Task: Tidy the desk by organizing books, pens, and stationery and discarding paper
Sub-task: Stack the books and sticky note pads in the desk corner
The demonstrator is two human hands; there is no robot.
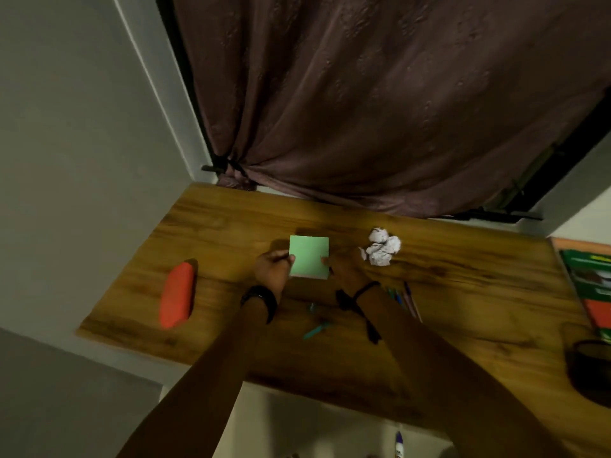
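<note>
A: Holding the square pale-green sticky-note pad (309,257) w/ both hands, centre of frame, just above the brown wood-grain desk (231,219). Left hand (271,272) pinches its left edge, fingers closed on it; right hand (345,266) does the same on the right edge, thumb tip showing on the green face.

B: Anything on the wrists?

A: Black watch (261,300) on the left, thin black band (365,289) on the right. Can't tell if the pad touches the desk or sits slightly above.

B: Paper to discard?

A: White crumpled paper ball (383,246), just right of the pad, near the right hand, not touching it afaict.

B: Pens?

A: Bunch of coloured pens (408,300) lying together right of the right forearm, partly hidden by it. Two small teal pieces (316,329) betw. the forearms, lower centre; too blurred to name. Black cord-like thing (370,325) beside the right forearm, unclear too.

B: Left side?

A: Orange-red oblong pouch (177,294), centre-left, well apart from the hands.

B: Right edge?

A: Green-and-orange book (591,285) at the right edge, partly cut off. Dark round container (591,368) below it, lower right. Brown curtain (380,94) fills the upper frame behind the desk.
</note>
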